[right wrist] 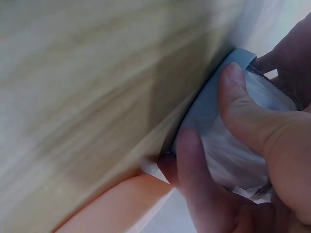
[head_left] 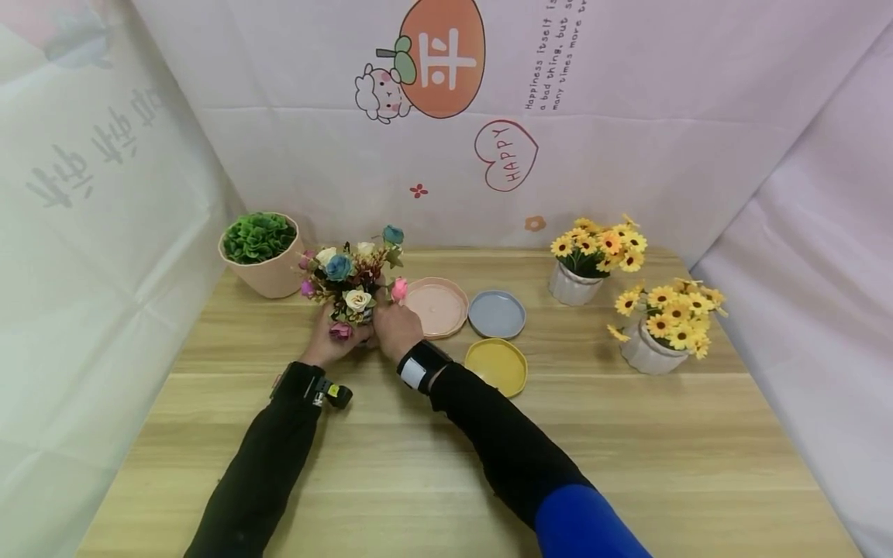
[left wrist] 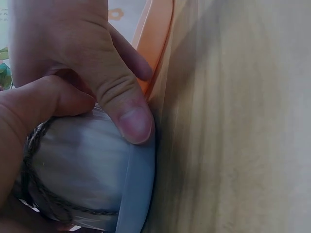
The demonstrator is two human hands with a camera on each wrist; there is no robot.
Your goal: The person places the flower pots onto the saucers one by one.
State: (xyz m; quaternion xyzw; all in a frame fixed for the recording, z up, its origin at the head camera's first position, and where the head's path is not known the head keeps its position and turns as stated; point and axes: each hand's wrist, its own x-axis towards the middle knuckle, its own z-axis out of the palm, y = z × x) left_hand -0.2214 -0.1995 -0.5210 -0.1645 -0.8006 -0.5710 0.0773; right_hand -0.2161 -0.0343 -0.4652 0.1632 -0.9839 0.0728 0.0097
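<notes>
A pot of mixed artificial flowers [head_left: 352,283] stands at the left middle of the table, with blue, cream and pink blooms. In the left wrist view its whitish, twine-wrapped pot [left wrist: 82,160] sits against a blue-grey saucer [left wrist: 138,189]. My left hand [head_left: 329,339] grips the pot from its left side, thumb on the wall. From the other side my right hand [head_left: 398,329] holds the base, with its thumb and a finger at the saucer's rim in the right wrist view. Blooms hide much of the pot from above.
Right of the hands lie a pink saucer [head_left: 438,308], a blue-grey saucer [head_left: 497,314] and a yellow saucer [head_left: 512,368]. A green plant in a pink pot [head_left: 272,271] stands back left. Two white pots [head_left: 575,287] [head_left: 649,353] of yellow flowers stand at right.
</notes>
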